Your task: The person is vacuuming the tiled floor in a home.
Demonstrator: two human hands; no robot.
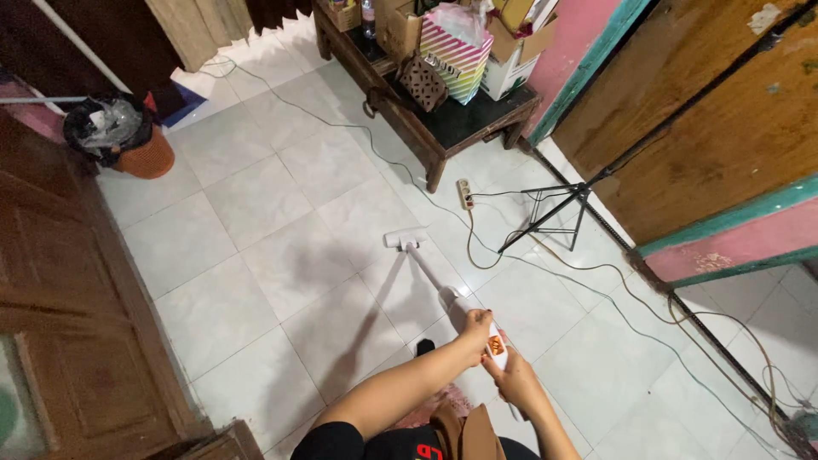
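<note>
- The left hand [475,328] is wrapped around the upper end of a white stick vacuum [443,290], its fingers closed on the handle just above a small orange display [495,345] on the body.
- The right hand [514,382] sits just below and behind it on the same handle, its grip curled shut around the lower rear part, thumb side toward the display (how far the fingers wrap underneath is hidden).
- The vacuum runs away from both hands: its long axis slants from the handle at bottom centre up and to the left, ending in the white floor head [405,239], which rests flat on the pale tiled floor [256,255].
- The left hand is the nearer of the two to the floor head; the right is closer to the body of the person.
- Just right of the floor head a power strip [465,194] lies on the tiles with thin cables [596,298] trailing off toward the right wall, and the black tripod legs [550,213] of a stand are planted near it.
- Ahead, a dark low wooden surface [443,128] carries a striped gift bag [456,60] and boxes.
- Well off to the left stands an orange bin [136,145] lined with a black bag.
</note>
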